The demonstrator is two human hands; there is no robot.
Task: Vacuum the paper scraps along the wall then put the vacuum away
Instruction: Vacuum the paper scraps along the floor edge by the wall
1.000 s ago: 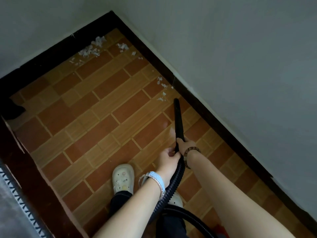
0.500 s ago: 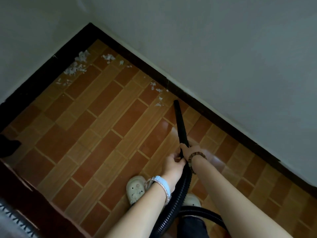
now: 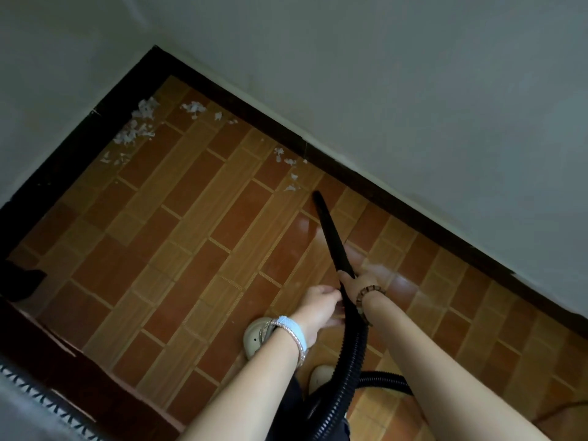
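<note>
Looking down from head height, we saw a person's two bare arms reaching forward over a floor (image 3: 197,237) of brown and tan tiles laid like bricks. The right hand (image 3: 353,281), with a bead bracelet (image 3: 370,292) on its wrist, was curled around the lower end of a long black crevice nozzle (image 3: 331,232). The left hand (image 3: 318,308), with a pale blue watch (image 3: 294,329) on its wrist, had its fingers closed on the ribbed black hose (image 3: 350,361) just below the right hand. The hose ran back between the arms and looped over the tiles at the bottom of the view. The nozzle slanted away from us, its tip low over the floor near a dark skirting board (image 3: 381,192) at the foot of a grey wall (image 3: 413,90). A few white paper scraps (image 3: 290,173) lay scattered just beyond the tip, close to the skirting but apart from the nozzle. A larger heap of scraps (image 3: 136,132) lay well away in the far corner where two walls met, with smaller bits beside it. Below the left wrist we saw a cream clog-style shoe (image 3: 254,337) on the tiles.
</note>
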